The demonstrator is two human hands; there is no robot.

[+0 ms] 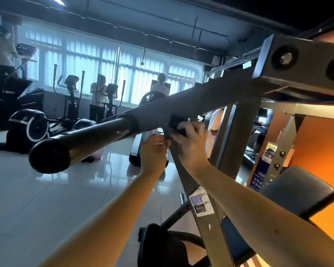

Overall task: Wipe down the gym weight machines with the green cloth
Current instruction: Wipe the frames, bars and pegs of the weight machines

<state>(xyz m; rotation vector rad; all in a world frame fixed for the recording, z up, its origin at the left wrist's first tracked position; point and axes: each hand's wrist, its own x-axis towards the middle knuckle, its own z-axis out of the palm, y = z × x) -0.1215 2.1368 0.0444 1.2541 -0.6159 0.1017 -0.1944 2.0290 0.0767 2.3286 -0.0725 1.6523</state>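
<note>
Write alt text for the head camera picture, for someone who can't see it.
The right hand holds a bunched, dark-looking cloth against the grey arm of a weight machine where it meets a slanted post, with the left hand beside it. A black round bar juts toward the camera; people exercise by the windows behind.

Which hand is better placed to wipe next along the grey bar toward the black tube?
Right. The right hand holds a dark wad, apparently the cloth, against the grey bar; the left hand sits lower by the slanted strut, with no cloth visible.
</note>
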